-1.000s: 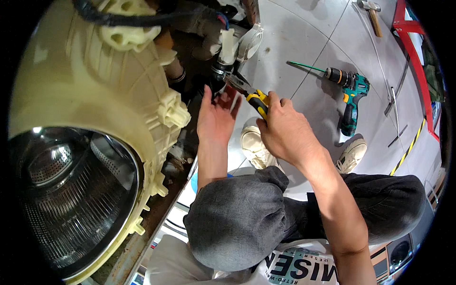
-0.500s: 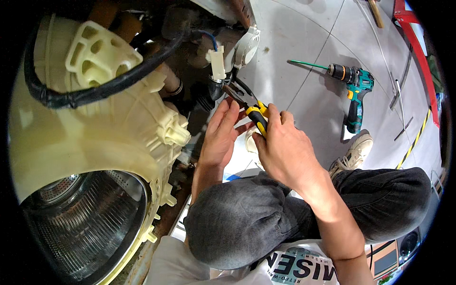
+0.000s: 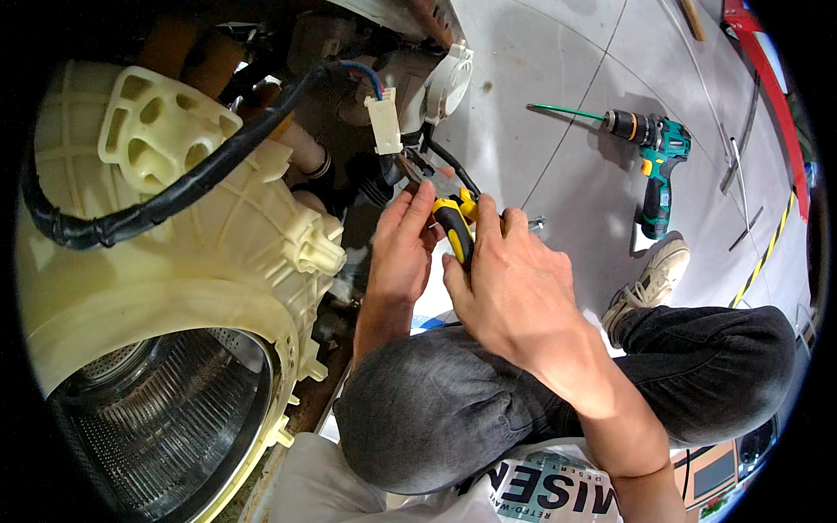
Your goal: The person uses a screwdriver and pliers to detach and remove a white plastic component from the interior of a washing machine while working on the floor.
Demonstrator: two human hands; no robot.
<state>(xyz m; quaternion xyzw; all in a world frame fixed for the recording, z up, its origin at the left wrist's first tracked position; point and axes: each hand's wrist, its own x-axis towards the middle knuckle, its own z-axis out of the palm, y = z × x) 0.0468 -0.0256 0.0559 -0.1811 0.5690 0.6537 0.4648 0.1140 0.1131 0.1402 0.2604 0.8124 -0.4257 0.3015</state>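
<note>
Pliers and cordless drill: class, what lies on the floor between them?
In the head view, only bare grey floor tiles lie between the yellow-handled pliers in the right hand and the green cordless drill, apart from the drill's long green bit.

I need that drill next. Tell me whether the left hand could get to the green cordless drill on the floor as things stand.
Probably not easily. The left hand is up at the machine's hoses beside the pliers; the cordless drill lies on the floor beyond the right hand, which crosses the direct path.

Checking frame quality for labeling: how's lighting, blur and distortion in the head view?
Head view: strong fisheye bend and black corners; even light, sharp on the pliers and right hand; glare on the steel drum; dark recess above the left hand.
</note>
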